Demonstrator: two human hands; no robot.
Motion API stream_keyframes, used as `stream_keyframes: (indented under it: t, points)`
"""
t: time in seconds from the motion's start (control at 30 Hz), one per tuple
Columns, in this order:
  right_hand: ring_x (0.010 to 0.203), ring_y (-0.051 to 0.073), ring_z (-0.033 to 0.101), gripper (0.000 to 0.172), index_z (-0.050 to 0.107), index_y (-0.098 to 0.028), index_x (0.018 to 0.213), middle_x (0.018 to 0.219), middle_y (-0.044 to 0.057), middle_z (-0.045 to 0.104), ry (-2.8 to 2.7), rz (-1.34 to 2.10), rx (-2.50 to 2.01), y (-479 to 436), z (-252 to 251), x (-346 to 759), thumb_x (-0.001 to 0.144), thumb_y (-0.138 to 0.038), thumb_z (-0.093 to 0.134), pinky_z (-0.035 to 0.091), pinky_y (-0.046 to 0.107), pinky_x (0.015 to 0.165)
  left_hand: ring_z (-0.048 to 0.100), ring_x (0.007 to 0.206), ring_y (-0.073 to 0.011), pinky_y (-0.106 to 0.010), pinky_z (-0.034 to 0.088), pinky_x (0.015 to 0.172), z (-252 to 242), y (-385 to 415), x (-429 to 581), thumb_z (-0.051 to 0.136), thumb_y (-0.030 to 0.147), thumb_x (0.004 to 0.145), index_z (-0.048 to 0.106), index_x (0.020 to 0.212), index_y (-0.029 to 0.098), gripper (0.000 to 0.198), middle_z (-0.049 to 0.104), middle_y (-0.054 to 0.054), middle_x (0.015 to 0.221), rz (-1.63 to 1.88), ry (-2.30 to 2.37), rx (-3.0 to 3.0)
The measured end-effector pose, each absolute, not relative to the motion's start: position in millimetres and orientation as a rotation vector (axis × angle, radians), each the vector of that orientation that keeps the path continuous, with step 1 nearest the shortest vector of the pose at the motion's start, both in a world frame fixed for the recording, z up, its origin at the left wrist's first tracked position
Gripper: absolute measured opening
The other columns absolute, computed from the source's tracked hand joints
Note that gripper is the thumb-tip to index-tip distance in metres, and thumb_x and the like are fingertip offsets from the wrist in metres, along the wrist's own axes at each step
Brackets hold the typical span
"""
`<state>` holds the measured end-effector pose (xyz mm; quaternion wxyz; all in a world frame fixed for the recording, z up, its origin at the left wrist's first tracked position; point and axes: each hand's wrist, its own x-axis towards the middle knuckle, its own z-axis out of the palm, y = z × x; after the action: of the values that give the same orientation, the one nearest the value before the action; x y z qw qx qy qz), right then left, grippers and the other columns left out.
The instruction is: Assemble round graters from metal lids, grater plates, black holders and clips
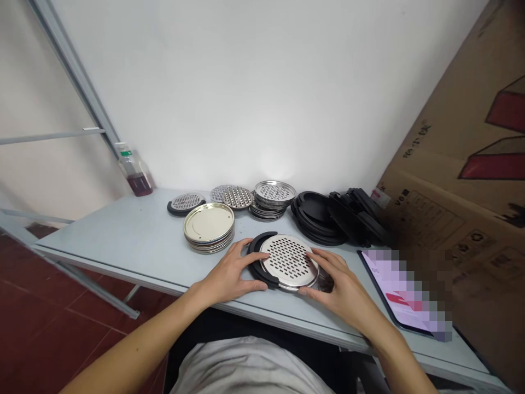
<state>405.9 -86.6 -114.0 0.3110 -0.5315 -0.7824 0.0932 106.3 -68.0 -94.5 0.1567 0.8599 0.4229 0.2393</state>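
Note:
A round metal grater disc (290,257) with rows of slots lies near the table's front edge. A black crescent-shaped plastic holder (259,272) wraps around its left side. My left hand (233,272) grips the holder, index finger over the top and thumb at the front. On the opposite side, my right hand (342,282) closes on the disc's bare rim, fingertips on its upper face and thumb at the front edge. What lies beneath the disc is hidden.
Behind my left hand stands a stack of gold-coloured round lids (209,223). Further back are a holder-fitted grater disc (187,202), loose grater discs (238,197), stacked metal discs (274,192) and black plastic parts (318,216). A bottle (138,178), tablet (396,290) and cardboard box (447,219) flank them.

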Motion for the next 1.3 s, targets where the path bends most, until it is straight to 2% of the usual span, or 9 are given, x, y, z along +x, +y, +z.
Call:
stream_keyframes:
  t: [0.1,0.27,0.37,0.43,0.57,0.63,0.77,1.0,1.3]
  points:
    - [0.139,0.035,0.042,0.071,0.056,-0.019,0.137,0.147,0.016,0.05,-2.096,0.24,-1.405,-86.2,-115.5,404.2,0.079,-0.059,0.069,0.037,0.055,0.114,0.039,0.139,-0.0332,-0.051,0.035,0.116,-94.0,-68.4,106.6,0.077,0.051,0.078,0.058,0.133,0.032,0.061,0.035,-0.011,0.149,0.698,1.22,2.443]
    - [0.145,0.034,0.034,0.072,0.047,-0.021,0.144,0.153,0.014,0.045,-2.179,0.22,-1.409,-86.8,-119.1,402.4,0.085,-0.06,0.061,0.019,0.062,0.12,0.043,0.136,-0.0327,-0.05,0.037,0.115,-93.6,-69.6,106.7,0.08,0.048,0.075,0.061,0.128,0.03,0.059,0.039,-0.011,0.148,0.743,1.217,2.434]
    - [0.147,0.034,0.03,0.074,0.04,-0.022,0.148,0.155,0.013,0.041,-2.225,0.22,-1.409,-88.3,-119.0,401.1,0.088,-0.06,0.057,0.015,0.064,0.12,0.045,0.135,-0.0331,-0.051,0.038,0.114,-92.7,-69.8,106.7,0.081,0.048,0.073,0.06,0.128,0.029,0.062,0.042,-0.012,0.147,0.758,1.226,2.407]
    - [0.145,0.034,0.033,0.075,0.038,-0.023,0.149,0.154,0.014,0.042,-2.212,0.199,-1.42,-89.7,-117.4,400.5,0.087,-0.06,0.059,0.018,0.064,0.119,0.041,0.138,-0.034,-0.052,0.037,0.115,-92.5,-69.3,106.2,0.081,0.049,0.072,0.054,0.136,0.029,0.073,0.039,-0.012,0.15,0.744,1.239,2.38]
    - [0.135,0.033,0.045,0.076,0.039,-0.025,0.147,0.143,0.014,0.051,-2.154,0.163,-1.409,-91.5,-113.1,401.2,0.083,-0.057,0.065,0.031,0.058,0.115,0.024,0.149,-0.0349,-0.056,0.026,0.12,-94.7,-66.7,103.7,0.078,0.053,0.075,0.035,0.151,0.031,0.09,0.026,-0.011,0.161,0.681,1.232,2.354]
    - [0.132,0.033,0.047,0.075,0.039,-0.026,0.145,0.14,0.013,0.053,-2.137,0.15,-1.39,-91.2,-112.5,402.4,0.082,-0.057,0.067,0.029,0.059,0.116,0.021,0.15,-0.0335,-0.055,0.023,0.121,-96.7,-65.0,102.3,0.075,0.054,0.077,0.031,0.153,0.031,0.091,0.026,-0.01,0.162,0.672,1.212,2.351]
    - [0.134,0.033,0.046,0.075,0.038,-0.029,0.146,0.142,0.012,0.052,-2.116,0.174,-1.398,-89.4,-114.8,404.0,0.082,-0.055,0.068,0.02,0.064,0.117,0.024,0.149,-0.0328,-0.055,0.024,0.121,-98.8,-62.7,101.4,0.075,0.055,0.078,0.034,0.152,0.029,0.088,0.03,-0.011,0.16,0.702,1.2,2.349]
    - [0.135,0.034,0.047,0.072,0.041,-0.028,0.145,0.142,0.013,0.055,-2.116,0.156,-1.399,-87.9,-116.5,402.4,0.083,-0.056,0.066,0.018,0.067,0.116,0.029,0.147,-0.0339,-0.057,0.027,0.119,-96.4,-63.1,103.5,0.076,0.055,0.076,0.038,0.149,0.027,0.087,0.034,-0.012,0.158,0.75,1.194,2.36]
    - [0.14,0.034,0.042,0.071,0.035,-0.028,0.149,0.147,0.013,0.051,-2.176,0.148,-1.374,-87.5,-120.6,402.0,0.088,-0.054,0.06,0.014,0.067,0.118,0.033,0.145,-0.0344,-0.057,0.028,0.119,-95.7,-63.0,104.7,0.08,0.053,0.073,0.034,0.151,0.024,0.095,0.038,-0.014,0.156,0.795,1.202,2.356]
